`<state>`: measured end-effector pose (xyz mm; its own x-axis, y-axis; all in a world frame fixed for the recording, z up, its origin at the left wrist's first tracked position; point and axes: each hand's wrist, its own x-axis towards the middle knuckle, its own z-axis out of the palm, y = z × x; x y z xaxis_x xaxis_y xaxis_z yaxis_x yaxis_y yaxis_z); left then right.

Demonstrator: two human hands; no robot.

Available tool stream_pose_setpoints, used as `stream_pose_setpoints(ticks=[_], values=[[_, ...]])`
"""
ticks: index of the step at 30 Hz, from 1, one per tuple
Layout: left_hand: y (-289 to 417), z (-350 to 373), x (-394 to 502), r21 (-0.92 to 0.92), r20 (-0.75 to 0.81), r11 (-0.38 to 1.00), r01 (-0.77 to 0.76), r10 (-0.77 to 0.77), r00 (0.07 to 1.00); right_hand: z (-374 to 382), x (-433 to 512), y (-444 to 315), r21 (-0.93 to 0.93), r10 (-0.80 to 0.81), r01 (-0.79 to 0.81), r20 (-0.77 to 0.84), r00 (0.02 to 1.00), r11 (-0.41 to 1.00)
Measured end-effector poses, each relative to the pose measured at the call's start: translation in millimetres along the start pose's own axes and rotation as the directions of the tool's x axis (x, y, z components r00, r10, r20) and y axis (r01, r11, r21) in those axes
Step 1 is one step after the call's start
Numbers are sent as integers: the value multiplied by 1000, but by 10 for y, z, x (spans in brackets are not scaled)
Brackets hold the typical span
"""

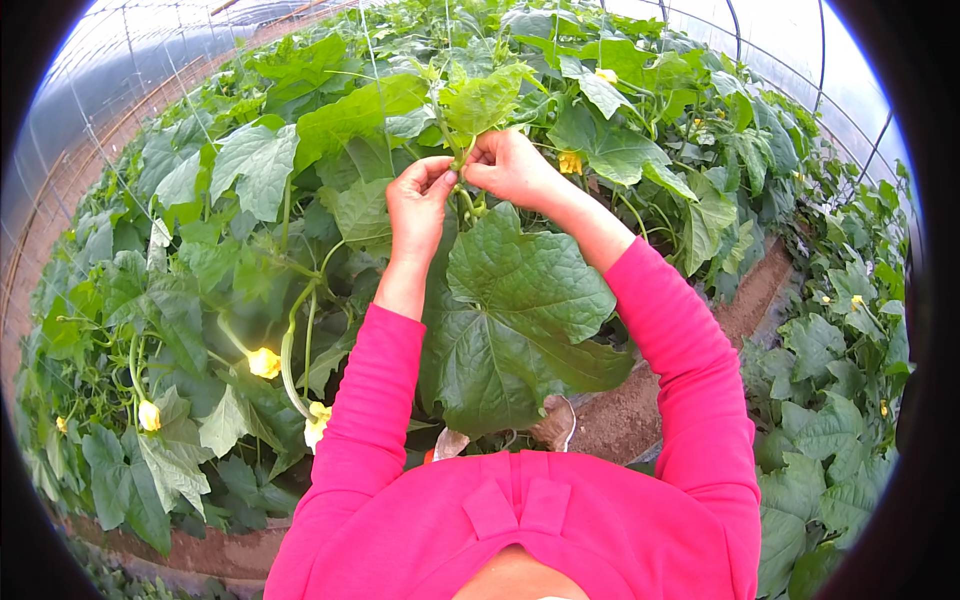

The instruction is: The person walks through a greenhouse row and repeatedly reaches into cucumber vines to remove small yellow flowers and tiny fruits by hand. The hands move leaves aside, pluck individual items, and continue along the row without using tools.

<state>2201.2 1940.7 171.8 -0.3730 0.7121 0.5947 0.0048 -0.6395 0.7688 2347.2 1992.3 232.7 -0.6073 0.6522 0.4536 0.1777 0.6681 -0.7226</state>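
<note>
My left hand pinches the upper stem of a gourd vine between thumb and fingers. Close against it, my right hand has its fingers curled at the same stem, its thumb near the left fingertips. What lies right between the fingertips is too small to make out. Young leaves spread from the stem just above both hands. Below them hangs a broad dark green leaf, which covers the lower part of the plant.
Slim young gourds with yellow flowers hang at the left. Thin support strings run upward through the foliage. A soil path passes at the right, beside another row of vines. Greenhouse hoops arch behind.
</note>
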Motion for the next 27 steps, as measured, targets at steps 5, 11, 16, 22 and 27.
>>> stream_pose_setpoints(ticks=[5, 11, 16, 22, 27], values=[[-56, 25, 13, 127, 12, 991, -46, 45, 999, 93, -49, -45, -196, -13, -15, -142, 990, 980], [-193, 63, 109, 37, -76, 996, -84, 86, 993, -278, -51, 173, -52, -35, 22, -283, 958, 998], [-245, -145, 202, 47, -20, 998, -42, 43, 999, -1109, -499, -279, 895, -217, 147, -58, 974, 420], [-180, -467, 255, -175, 70, 981, 82, -71, 995, -1219, -741, -177, 430, -133, -209, 639, 758, 878], [-17, -527, 172, -159, 160, 983, 96, -70, 985, -356, -217, 692, -107, 339, -329, 107, 935, 938]])
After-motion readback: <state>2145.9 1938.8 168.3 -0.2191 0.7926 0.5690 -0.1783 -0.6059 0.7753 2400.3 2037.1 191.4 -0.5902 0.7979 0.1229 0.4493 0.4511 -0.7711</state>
